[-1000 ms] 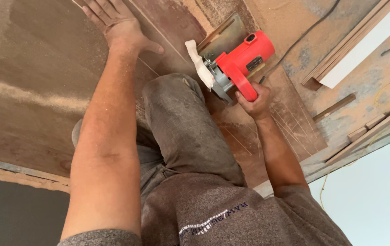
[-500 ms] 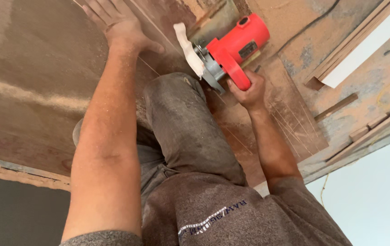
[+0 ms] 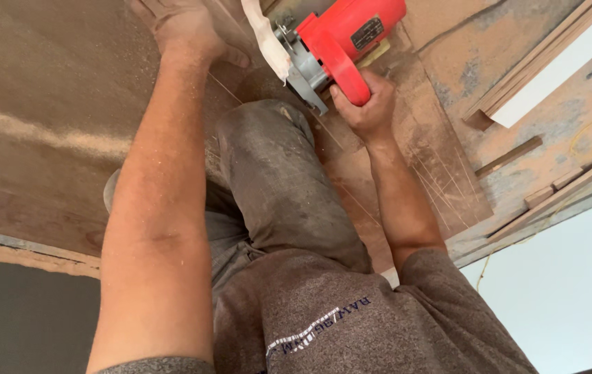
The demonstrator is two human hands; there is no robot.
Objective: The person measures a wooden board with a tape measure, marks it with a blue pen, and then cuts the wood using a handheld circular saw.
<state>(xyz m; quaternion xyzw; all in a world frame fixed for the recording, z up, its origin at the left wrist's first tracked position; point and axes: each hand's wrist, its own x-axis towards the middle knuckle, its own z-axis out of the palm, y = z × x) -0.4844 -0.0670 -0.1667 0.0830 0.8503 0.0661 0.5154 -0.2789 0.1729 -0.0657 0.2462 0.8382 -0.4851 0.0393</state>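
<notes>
Single view, head-worn camera, looking steeply down along my own arms and torso. Close range: my left forearm fills the frame's lower left. My left hand (image 3: pixel 184 29) sits at the top edge, my right hand (image 3: pixel 364 104) just right of it. Beyond the hands the frame cuts off.

Your red handheld circular saw (image 3: pixel 341 41), with its grey metal guard and white dust-coated blade cover, sits tilted near the top edge of view on the large brown sawdust-covered plywood sheet (image 3: pixel 54 125). The sheet lies flat, thin pencil lines crossing its surface beside the saw.
</notes>
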